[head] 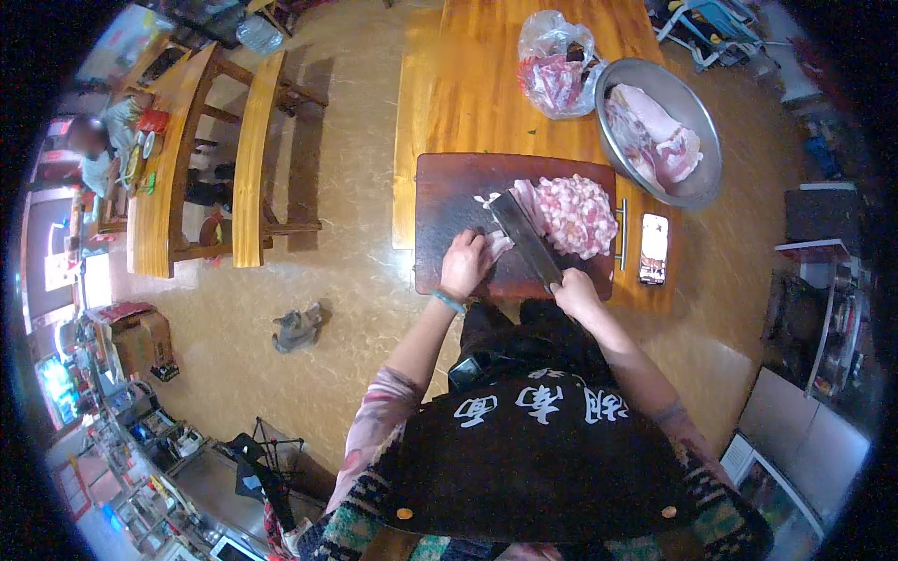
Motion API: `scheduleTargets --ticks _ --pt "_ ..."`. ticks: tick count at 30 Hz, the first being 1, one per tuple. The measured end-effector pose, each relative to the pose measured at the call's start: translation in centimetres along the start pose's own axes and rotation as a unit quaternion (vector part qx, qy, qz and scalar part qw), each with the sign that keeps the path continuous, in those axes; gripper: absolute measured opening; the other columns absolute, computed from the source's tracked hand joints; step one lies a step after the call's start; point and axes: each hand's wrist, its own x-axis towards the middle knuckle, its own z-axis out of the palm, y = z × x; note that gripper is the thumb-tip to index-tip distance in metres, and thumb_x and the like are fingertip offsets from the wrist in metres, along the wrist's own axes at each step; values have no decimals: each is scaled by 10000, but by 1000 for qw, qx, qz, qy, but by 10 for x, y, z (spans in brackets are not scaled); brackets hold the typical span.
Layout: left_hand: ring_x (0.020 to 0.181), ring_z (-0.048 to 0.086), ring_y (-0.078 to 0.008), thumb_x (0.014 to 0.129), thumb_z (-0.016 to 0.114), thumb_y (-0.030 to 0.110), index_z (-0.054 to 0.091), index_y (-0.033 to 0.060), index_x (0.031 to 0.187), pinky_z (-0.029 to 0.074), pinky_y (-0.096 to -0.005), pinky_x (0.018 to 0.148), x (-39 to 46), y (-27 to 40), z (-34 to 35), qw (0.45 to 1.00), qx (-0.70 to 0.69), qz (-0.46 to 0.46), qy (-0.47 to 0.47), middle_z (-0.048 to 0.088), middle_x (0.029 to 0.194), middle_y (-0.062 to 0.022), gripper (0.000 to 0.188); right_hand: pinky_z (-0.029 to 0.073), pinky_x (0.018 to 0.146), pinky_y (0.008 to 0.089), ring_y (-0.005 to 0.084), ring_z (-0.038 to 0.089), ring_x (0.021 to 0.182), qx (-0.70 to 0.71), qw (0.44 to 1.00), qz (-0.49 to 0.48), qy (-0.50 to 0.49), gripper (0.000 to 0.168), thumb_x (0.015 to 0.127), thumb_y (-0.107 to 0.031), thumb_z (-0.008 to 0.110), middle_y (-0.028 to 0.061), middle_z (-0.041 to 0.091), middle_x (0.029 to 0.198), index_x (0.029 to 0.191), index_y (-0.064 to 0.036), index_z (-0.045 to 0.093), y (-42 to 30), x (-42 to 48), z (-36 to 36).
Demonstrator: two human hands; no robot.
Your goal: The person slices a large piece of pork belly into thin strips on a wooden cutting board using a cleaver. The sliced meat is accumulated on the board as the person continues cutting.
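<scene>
My right hand (pixel 577 293) grips the handle of a broad dark cleaver (pixel 523 235), whose blade lies slantwise over a wooden cutting board (pixel 438 193). Left of the blade, the bent fingers of my left hand (pixel 464 263) press on a strip of raw meat (pixel 498 245), close to the blade. Beyond the cleaver sits a slab of pale meat (pixel 526 196); part of it is hidden by the blade. A heap of diced pink and white meat (pixel 577 216) covers the board's right side.
A steel basin (pixel 710 165) with large raw meat pieces stands right of the board, beside a plastic bag (pixel 558 70) of meat. A phone (pixel 654 249) lies on the wooden table (pixel 477 84). Left, a cat (pixel 296 329) is on the floor; a person (pixel 112 151) sits at another table (pixel 184 161).
</scene>
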Motion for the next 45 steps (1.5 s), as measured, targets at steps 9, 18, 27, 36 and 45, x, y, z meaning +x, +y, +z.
scheduleTargets --ticks 9,18,27,36,45 --pt "669 504 -341 695 518 102 494 28 706 421 -406 585 4 11 1 997 42 -11 68 481 784 -162 78 411 647 424 369 531 707 8 999 -14 42 187 656 -144 564 234 538 663 712 35 566 10 0 12" --pt "681 499 -331 683 555 122 487 6 698 413 -383 592 22 1 18 992 -92 -77 44 493 745 -159 136 413 644 432 370 528 706 -29 998 -25 41 167 668 -125 547 235 539 679 726 29 570 5 3 11" --pt "870 427 -350 597 597 107 493 2 895 379 -393 758 -2 3 14 998 -63 30 -5 439 984 -180 332 422 600 431 357 534 648 -58 991 -93 78 126 687 -72 495 217 536 640 741 27 553 -17 -18 -6" --pt "885 455 -317 644 549 41 549 25 914 392 -370 778 -1 -3 25 996 -64 60 11 502 948 -141 270 436 585 433 355 542 624 -132 990 -57 -7 101 623 -7 461 213 537 624 683 24 536 -35 -37 -13" --pt "826 486 -308 608 576 47 540 17 731 418 -364 722 -4 -9 38 996 -82 22 11 517 830 -124 131 465 570 396 315 573 625 -155 984 -83 8 120 637 -66 489 198 570 666 636 -8 594 -65 32 13"
